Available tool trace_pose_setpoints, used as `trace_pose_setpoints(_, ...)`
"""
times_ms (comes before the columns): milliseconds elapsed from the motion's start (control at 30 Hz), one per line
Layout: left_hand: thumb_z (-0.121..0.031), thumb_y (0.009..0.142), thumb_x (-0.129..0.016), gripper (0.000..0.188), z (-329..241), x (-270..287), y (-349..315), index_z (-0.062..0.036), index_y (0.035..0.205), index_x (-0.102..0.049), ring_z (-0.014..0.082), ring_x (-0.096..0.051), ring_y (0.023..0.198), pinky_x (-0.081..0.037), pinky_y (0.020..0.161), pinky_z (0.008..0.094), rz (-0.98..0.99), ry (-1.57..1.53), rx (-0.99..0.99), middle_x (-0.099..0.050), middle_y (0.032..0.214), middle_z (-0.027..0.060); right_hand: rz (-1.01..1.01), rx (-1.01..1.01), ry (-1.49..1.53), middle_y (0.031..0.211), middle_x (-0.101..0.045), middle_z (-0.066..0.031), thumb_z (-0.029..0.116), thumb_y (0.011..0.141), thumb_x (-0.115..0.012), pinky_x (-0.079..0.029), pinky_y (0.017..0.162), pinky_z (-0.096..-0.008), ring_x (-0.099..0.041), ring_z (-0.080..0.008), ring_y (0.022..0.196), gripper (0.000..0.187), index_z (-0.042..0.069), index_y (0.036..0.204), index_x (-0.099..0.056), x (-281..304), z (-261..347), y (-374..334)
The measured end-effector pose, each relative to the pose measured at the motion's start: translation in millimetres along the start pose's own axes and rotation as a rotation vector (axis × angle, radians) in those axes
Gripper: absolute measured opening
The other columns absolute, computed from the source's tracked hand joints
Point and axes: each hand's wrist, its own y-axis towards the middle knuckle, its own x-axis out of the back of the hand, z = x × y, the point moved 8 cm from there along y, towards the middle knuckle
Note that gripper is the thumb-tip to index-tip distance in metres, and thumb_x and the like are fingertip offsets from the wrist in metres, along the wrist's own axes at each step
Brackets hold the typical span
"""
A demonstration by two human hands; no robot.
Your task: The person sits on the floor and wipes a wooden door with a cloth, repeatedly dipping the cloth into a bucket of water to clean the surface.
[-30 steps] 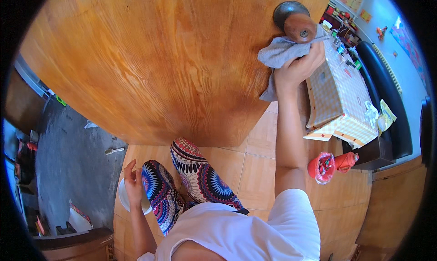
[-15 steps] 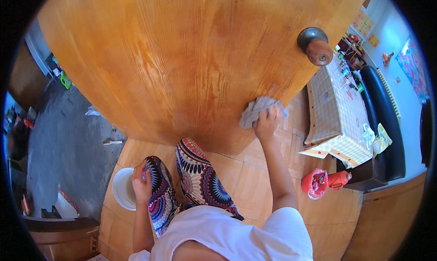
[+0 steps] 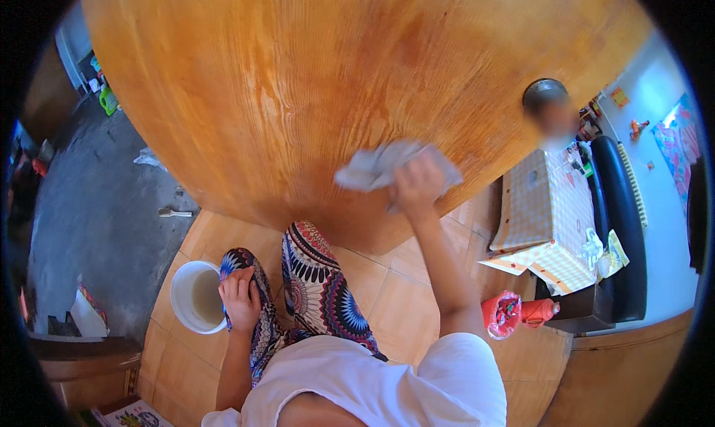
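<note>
My right hand (image 3: pixel 418 183) grips a crumpled grey cloth (image 3: pixel 369 166) and presses it against the lower part of a wooden door (image 3: pixel 298 92). Part of the cloth spreads out to the left of the fingers, and both are slightly blurred. My left hand (image 3: pixel 240 300) rests on my left knee with its fingers lying over the patterned trousers, holding nothing. Just left of that knee a white bucket (image 3: pixel 176 293) with cloudy water in it stands on the tiles. A round door knob (image 3: pixel 546 103) sits at the door's right side, its front end smeared.
On the right is a table with a checked cloth (image 3: pixel 544 218), beside a black sofa (image 3: pixel 622 226). A red lined bin (image 3: pixel 500 315) and a red flask (image 3: pixel 538 313) stand before it. A brush (image 3: pixel 175 212) lies on the dark floor (image 3: pixel 89 211) at left.
My right hand has swept the cloth leftward and slightly up across the door. My left hand's fingers have spread over the knee. The whole view has shifted a little.
</note>
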Motion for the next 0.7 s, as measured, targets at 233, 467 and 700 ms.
trace_pose_setpoints(233,-0.005,0.087,-0.063,0.034,17,-5,-1,-0.0078,0.121,-0.065,0.0304,-0.057,0.114,-0.040,0.102,0.0464,0.003,-0.107,0.043,-0.063,0.118,0.0099,0.384,0.257,0.176,0.125,-0.062,0.0012,0.022,0.085,-0.057,-0.047,0.100,-0.0414,-0.057,-0.0227,0.122,0.031,0.027,0.111,-0.072,-4,8,-69)
trace_pose_setpoints(467,-0.002,0.085,-0.062,0.036,21,-5,-7,-0.0079,0.120,-0.065,0.0341,-0.056,0.113,-0.039,0.103,0.0490,0.033,-0.185,0.097,-0.062,0.115,0.0129,-0.216,-0.197,-0.200,0.122,-0.059,-0.0136,0.005,0.075,-0.068,-0.041,0.097,-0.0482,-0.052,-0.0388,0.119,0.030,0.008,0.105,-0.070,90,-92,119)
trace_pose_setpoints(700,-0.002,0.082,-0.062,0.029,11,-5,-1,-0.0083,0.111,-0.067,0.0317,-0.058,0.106,-0.042,0.094,0.0450,0.101,-0.220,-0.026,-0.064,0.108,0.0109,0.020,-0.066,-0.162,0.129,-0.055,-0.0125,0.044,0.080,-0.070,-0.041,0.101,-0.0521,-0.048,-0.0385,0.120,0.042,0.011,0.106,-0.070,37,-40,11)
